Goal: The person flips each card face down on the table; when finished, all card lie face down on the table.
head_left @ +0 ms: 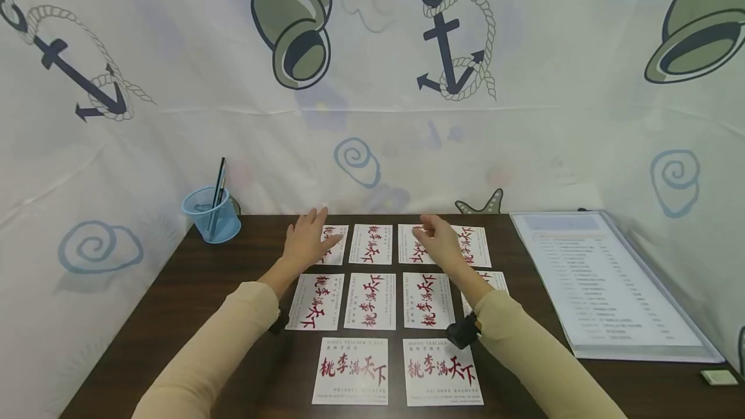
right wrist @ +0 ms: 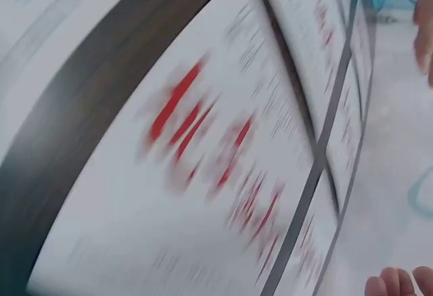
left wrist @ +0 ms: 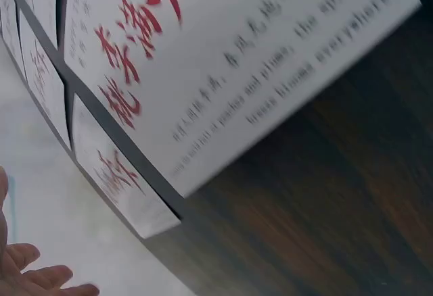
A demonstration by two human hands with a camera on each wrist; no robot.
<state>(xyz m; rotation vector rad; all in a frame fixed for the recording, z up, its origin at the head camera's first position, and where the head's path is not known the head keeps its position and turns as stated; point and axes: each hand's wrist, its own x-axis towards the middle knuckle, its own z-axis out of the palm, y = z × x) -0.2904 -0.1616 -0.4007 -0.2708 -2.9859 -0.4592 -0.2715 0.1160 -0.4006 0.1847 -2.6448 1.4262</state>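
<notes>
Several white square cards with red Chinese lettering lie in rows on a dark wooden table (head_left: 262, 374). My left hand (head_left: 305, 238) is over the back-left card (head_left: 334, 252), fingers spread and nothing in them. Over the back row's right part is my right hand (head_left: 442, 244), loosely bent and holding nothing; it partly hides a card (head_left: 477, 247). Whether either hand touches a card I cannot tell. Two upright cards, one left (head_left: 350, 370) and one right (head_left: 443, 374), form the front row. In the right wrist view a card (right wrist: 135, 222) is blurred.
A light-blue cup (head_left: 212, 215) with pens stands at the back left. To the right lies a stack of printed sheets (head_left: 611, 283) in a clear cover, with a small pale block (head_left: 719, 377) near it. A patterned cloth (head_left: 396, 167) hangs behind the table.
</notes>
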